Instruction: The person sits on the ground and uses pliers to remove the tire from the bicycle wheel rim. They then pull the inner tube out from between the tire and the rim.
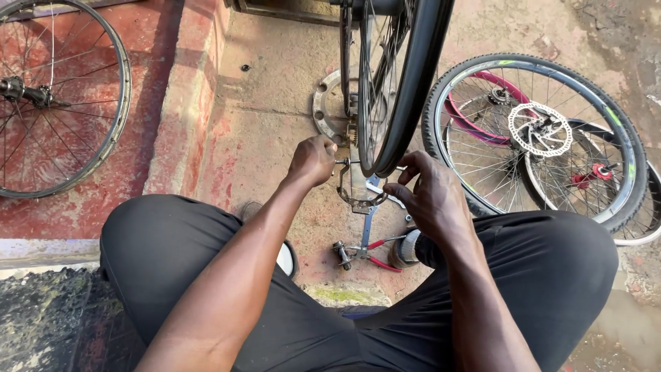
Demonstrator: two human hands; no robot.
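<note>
An upright bicycle wheel (406,76) with a black tyre stands in front of me, held in a metal frame. My left hand (311,160) is closed on the left end of the wheel's axle (342,162). On the other side of the tyre, my right hand (427,196) has its fingers pinched at the right end of the axle. A loop of chain (348,196) hangs just below the two hands. Whether a small tool is in either hand is hidden.
Red-handled pliers (375,253) and a small metal part (341,253) lie on the concrete between my knees. Two wheels (544,134) with a disc rotor lie at the right. A bare spoked rim (58,96) lies on the red step at the left.
</note>
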